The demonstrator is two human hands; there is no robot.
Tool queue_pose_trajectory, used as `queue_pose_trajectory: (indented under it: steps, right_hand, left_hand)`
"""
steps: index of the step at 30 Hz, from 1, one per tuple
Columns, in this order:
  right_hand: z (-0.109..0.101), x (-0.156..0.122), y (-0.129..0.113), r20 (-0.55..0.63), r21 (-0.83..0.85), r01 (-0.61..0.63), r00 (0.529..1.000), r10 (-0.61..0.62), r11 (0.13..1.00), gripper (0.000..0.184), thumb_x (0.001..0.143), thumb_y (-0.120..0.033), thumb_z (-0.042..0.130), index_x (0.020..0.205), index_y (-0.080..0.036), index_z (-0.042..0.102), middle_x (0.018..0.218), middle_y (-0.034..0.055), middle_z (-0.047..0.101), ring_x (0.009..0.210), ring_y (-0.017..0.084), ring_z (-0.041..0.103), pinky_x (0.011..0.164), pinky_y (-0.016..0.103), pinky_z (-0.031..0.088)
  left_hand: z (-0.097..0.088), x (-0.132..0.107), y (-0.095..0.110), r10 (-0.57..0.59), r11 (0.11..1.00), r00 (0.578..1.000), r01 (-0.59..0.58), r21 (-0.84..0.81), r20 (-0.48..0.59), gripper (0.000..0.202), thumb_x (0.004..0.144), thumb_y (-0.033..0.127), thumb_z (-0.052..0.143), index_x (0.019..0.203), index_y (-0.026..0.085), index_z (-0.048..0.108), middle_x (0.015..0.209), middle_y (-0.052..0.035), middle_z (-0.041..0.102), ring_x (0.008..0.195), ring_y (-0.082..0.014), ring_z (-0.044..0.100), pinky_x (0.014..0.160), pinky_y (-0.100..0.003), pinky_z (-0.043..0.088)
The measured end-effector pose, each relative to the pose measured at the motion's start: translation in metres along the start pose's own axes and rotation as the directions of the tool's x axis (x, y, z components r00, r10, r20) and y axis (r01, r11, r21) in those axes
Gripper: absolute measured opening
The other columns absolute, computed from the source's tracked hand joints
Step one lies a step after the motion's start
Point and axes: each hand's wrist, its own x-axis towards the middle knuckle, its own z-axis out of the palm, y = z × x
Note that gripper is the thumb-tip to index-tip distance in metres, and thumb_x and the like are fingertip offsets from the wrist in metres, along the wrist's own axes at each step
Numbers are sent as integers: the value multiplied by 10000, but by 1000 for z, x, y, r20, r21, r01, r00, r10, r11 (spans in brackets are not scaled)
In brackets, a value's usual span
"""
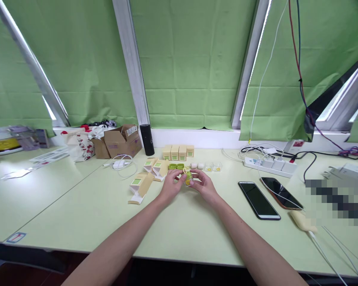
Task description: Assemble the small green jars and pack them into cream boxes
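Between my hands is a small green and clear container (pixel 188 178) with a yellow loop at its top and something yellow inside. My left hand (pixel 172 184) grips it from the left, and my right hand (pixel 205 186) has its fingers on the right side. Just beyond lie two green square pieces (pixel 176 167), two pale pinkish-white pieces (pixel 197 165) and two clear pieces with yellow bits (pixel 213 167). Opened small cardboard boxes (pixel 141 184) lie left of my left hand. Several closed small boxes (pixel 178 152) stand in a row behind.
A black cylindrical bottle (pixel 147 140) stands beside an open cardboard box (pixel 122 141) at the back left. To the right lie two phones (pixel 259 200), a cream-coloured case (pixel 302 221) and a white power strip (pixel 270 167) with tangled cables. A white cable (pixel 122 163) lies left of the small boxes.
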Motion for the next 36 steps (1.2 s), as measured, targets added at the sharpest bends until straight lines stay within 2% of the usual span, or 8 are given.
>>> queue_pose_trajectory:
  steps: [5, 9, 16, 22, 30, 36]
  right_hand:
    - [3, -2, -2, 17, 27, -6, 1000, 5, 1000, 598, 651, -395, 943, 1174, -291, 672, 1040, 14, 700, 849, 197, 733, 914, 439, 608]
    - [3, -2, -4, 14, 81, -14, 1000, 13, 997, 601, 659, -423, 952, 1177, -305, 671, 1057, 13, 701, 879, 198, 736, 944, 446, 604]
    - [5, -2, -6, 2, 163, -7, 1000, 6, 987, 594, 679, -452, 950, 1185, -311, 672, 1082, 29, 701, 954, 214, 735, 1021, 480, 576]
    - [8, -5, -11, -18, 184, -15, 1000, 19, 983, 611, 662, -454, 960, 1177, -308, 666, 1035, 22, 695, 985, 236, 740, 991, 455, 595]
    - [5, -4, -13, -6, 148, -8, 1000, 9, 989, 559, 675, -461, 947, 1142, -298, 687, 1045, 29, 709, 980, 239, 739, 996, 458, 588]
    - [3, -4, -16, -19, 136, 6, 1000, -4, 991, 527, 672, -459, 948, 1108, -287, 707, 1059, 48, 726, 951, 242, 740, 970, 458, 594]
  left_hand:
    - [1, 1, -1, -20, 1000, 1000, 20, -21, -14, 400, 888, 555, 725, 1053, 201, 810, 1123, -129, 741, 1105, -273, 660, 876, -382, 561]
    - [3, -1, 0, -25, 999, 1000, 25, -44, -2, 425, 901, 552, 712, 1136, 207, 791, 1166, -132, 728, 1128, -275, 662, 910, -396, 560]
    - [1, -6, 13, 15, 999, 998, -12, -47, 67, 463, 902, 440, 743, 1312, 247, 649, 1318, -116, 660, 1172, -252, 634, 922, -374, 538]
    - [0, -8, 16, 62, 998, 993, -62, -1, 99, 468, 885, 367, 763, 1311, 271, 596, 1352, -101, 630, 1188, -239, 612, 934, -367, 515]
    - [1, -7, 9, 72, 996, 993, -76, 36, 93, 428, 900, 383, 752, 1301, 287, 639, 1293, -81, 651, 1166, -235, 617, 942, -363, 513]
    - [2, -7, 16, 55, 997, 996, -59, 49, 70, 431, 887, 394, 771, 1295, 292, 674, 1251, -77, 662, 1139, -241, 634, 954, -376, 513]
